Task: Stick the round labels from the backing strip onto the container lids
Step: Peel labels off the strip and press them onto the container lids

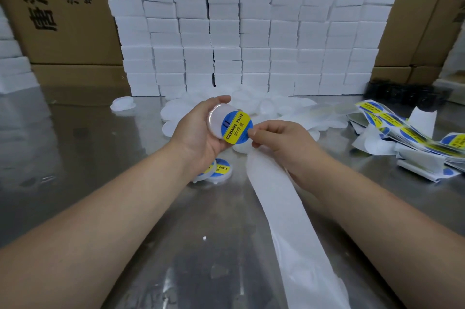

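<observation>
one backing strip [281, 208] under right hand [284, 142] pinching one label [236, 127], left hand [198, 132] gripping one lid [216, 117], two labelled lids [221, 170] beneath

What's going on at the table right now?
A person is labelling lids by hand. The left hand holds a white lid, and the right hand pinches a round blue-and-yellow label that overlaps the lid's right side. The empty backing strip trails from under the right hand. Labelled lids lie on the table below; plain lids are piled behind.

Packing workshop: steel table [88, 132], stacked white boxes [251, 39], printed cartons [63, 7] behind.
</observation>
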The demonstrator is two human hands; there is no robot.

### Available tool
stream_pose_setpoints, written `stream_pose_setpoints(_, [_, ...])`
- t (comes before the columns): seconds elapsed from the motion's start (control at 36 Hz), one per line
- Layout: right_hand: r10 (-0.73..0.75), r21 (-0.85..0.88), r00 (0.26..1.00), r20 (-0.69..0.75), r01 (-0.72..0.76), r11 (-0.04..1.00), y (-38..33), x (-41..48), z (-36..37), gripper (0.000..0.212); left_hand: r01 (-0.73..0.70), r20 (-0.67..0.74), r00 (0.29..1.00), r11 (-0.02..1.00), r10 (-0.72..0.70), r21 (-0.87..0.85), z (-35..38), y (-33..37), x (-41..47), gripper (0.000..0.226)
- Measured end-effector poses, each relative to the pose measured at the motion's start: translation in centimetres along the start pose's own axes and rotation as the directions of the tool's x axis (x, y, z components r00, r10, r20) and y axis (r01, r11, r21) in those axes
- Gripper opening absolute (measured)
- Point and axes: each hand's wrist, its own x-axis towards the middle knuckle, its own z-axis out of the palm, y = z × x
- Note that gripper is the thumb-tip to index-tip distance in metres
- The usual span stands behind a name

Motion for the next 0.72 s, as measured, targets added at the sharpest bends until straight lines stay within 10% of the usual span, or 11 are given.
stream_pose_setpoints(0.72, [0.035, -0.023, 0.999, 0.018, -0.034, 0.999, -0.2, -0.1, 0.0, 0.020, -0.139, 0.128, 0.985, 0.974, 0.117, 0.178, -0.7, -1.2, 0.3, 0.024])
